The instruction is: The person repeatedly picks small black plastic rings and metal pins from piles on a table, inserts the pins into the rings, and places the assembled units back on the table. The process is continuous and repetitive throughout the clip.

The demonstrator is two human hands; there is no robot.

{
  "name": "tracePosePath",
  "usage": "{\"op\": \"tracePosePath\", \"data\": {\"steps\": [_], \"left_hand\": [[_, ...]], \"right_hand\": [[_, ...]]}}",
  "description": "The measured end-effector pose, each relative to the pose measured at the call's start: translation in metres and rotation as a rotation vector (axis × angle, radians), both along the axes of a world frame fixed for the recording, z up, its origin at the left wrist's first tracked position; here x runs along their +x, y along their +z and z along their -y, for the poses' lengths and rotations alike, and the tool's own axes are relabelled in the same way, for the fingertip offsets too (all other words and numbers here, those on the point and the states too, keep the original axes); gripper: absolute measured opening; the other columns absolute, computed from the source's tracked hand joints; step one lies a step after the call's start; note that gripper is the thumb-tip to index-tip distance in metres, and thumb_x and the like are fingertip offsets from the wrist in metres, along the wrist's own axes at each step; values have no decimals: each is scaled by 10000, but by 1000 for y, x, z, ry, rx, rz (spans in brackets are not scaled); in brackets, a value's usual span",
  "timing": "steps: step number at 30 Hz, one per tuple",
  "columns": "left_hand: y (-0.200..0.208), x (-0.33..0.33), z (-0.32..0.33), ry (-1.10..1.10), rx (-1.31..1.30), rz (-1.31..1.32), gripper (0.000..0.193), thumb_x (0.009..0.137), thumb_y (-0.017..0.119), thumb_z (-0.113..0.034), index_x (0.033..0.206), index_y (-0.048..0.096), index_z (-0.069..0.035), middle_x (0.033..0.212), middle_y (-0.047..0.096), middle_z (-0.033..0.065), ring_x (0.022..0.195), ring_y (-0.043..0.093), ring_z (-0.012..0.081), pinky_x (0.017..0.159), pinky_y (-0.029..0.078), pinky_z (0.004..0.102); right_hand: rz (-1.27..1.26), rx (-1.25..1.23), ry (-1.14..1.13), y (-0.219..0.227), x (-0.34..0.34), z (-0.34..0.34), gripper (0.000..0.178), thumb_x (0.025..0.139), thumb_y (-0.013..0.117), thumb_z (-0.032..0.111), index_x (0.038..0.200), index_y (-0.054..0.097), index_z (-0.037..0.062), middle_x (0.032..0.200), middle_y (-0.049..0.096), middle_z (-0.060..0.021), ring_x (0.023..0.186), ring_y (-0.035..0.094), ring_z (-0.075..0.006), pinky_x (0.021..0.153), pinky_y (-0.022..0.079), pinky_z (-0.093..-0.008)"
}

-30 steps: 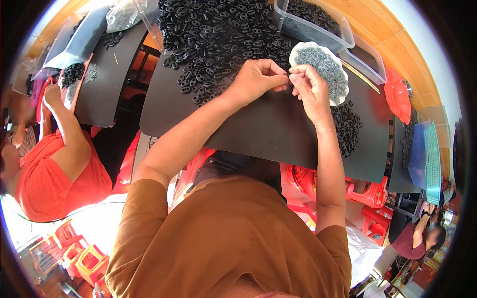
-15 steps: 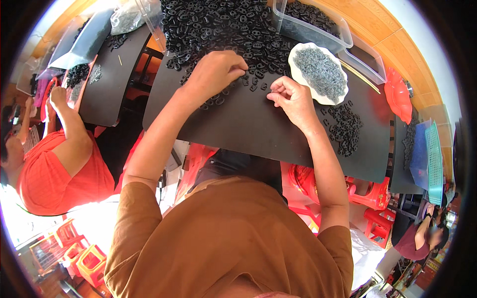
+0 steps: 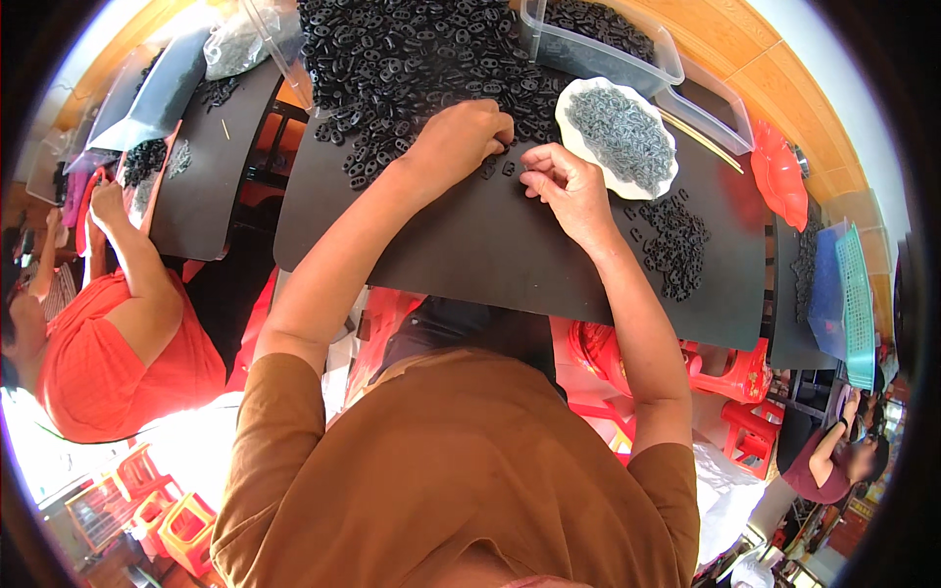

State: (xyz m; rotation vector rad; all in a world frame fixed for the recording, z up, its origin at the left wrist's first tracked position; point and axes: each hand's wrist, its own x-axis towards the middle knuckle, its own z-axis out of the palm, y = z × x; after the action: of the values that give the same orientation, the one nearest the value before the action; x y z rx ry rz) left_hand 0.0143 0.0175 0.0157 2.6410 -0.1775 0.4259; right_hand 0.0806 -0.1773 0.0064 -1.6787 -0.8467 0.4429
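My left hand (image 3: 459, 140) is closed in a pinch at the near edge of a large heap of small black plastic pieces with oval holes (image 3: 402, 59). Whatever its fingertips hold is hidden. Close by on the right, my right hand (image 3: 567, 186) has thumb and forefinger pressed together; anything in them is too small to make out. A few loose black pieces (image 3: 508, 169) lie on the dark table (image 3: 470, 245) between the two hands. Beyond my right hand stands a white scalloped bowl (image 3: 596, 165) filled with small clear-grey parts. A smaller pile of black pieces (image 3: 676, 245) lies to its near right.
A clear plastic bin (image 3: 613, 71) holds more black pieces at the back. Beside the bowl lie thin sticks (image 3: 708, 140), then a red dish (image 3: 779, 181). A teal basket (image 3: 859, 309) is far right. One person in red (image 3: 127, 343) sits left; another (image 3: 833, 461) is right.
My left hand has moved right, closer to my right hand, which stays nearly where it was, still pinched. The whole view has shifted slightly.
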Motion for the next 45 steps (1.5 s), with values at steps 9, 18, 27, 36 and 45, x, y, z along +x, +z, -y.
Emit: {"op": "tracePosePath", "data": {"steps": [9,18,27,36,45], "left_hand": [[-2,11,-1,-33,-42,-86,134,814,665,-82,936,660,-28,897,657,115,921,630,322,817,495,422],[1,12,11,-69,-20,-75,165,811,660,-130,951,667,-43,942,640,136,939,626,330,829,497,424],[1,14,15,-78,-49,-128,179,796,670,-133,956,665,-53,982,622,132,980,609,327,841,489,423],[-4,19,20,-103,-76,-128,171,770,690,-97,919,650,-26,953,636,140,959,613,331,837,488,428],[0,10,9,-104,-320,-113,201,766,689,-59,959,687,-1,832,656,126,777,654,246,712,521,345]], "right_hand": [[73,-7,-68,-7,3,-2,106,834,695,-43,921,641,-14,782,683,-48,641,653,-95,591,522,-226],[49,-28,-132,-9,2,-3,30,890,657,8,912,643,21,760,661,-1,639,637,-67,542,471,-209],[71,-1,-166,-9,0,-5,46,872,659,-17,916,658,-4,774,674,-23,621,635,-76,543,497,-216],[19,65,-208,-9,-2,-4,55,898,637,-7,948,656,4,799,685,-21,632,645,-70,534,484,-208],[7,105,-205,-12,0,-4,32,897,635,-11,929,637,-8,808,674,-26,669,668,-91,571,518,-219]]}}
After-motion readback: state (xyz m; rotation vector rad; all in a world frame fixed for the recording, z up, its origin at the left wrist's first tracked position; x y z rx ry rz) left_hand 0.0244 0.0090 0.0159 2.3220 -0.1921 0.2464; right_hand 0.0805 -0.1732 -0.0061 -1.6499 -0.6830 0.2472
